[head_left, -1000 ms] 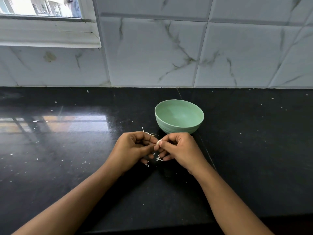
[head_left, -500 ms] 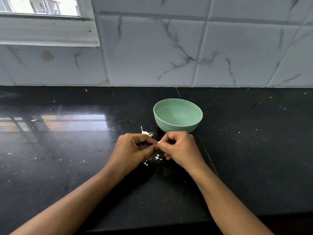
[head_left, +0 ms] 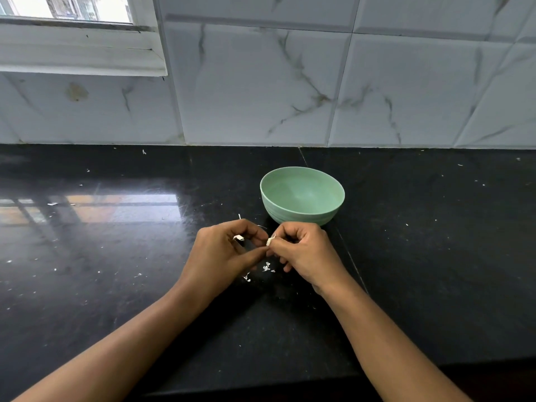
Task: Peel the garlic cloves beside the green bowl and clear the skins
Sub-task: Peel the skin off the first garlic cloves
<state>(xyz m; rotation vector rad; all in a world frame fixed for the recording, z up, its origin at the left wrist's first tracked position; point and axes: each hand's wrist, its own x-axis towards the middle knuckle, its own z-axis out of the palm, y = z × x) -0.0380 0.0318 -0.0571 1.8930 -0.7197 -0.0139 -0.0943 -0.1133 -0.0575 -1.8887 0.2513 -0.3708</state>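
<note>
Black polished countertop [head_left: 435, 256] runs along a marble-look tiled wall [head_left: 261, 82], with one window [head_left: 72, 7] far up and to the left of the left hand. Pale specks are scattered over the stone out on that side, too many to count.

Here's the left hand [head_left: 223, 256], one of two in play. Its fingers are curled in, and one white curl of skin [head_left: 239, 237] sits tucked among them. Just past its knuckles one thin sliver [head_left: 239, 216] pokes up off the counter. The thumb stretches right and meets the other hand.

At that meeting point is one garlic clove [head_left: 269, 241], small and pale, pinched in the tips of the right hand [head_left: 304, 253], whose other fingers are folded under. The two hands touch at the thumbs. Below the gap between them lie two little groups of skin flakes [head_left: 266, 267] on the stone.

Just beyond the right hand's knuckles stands the one green bowl [head_left: 301, 217], upright, close to the hand but not touching it.

Against half a second back: a white scrap lay in plain view beyond the left knuckles, and now only the sliver shows there. The white curl inside the left fingers is newly visible. Bowl, flakes and the clove pinch are unchanged.
</note>
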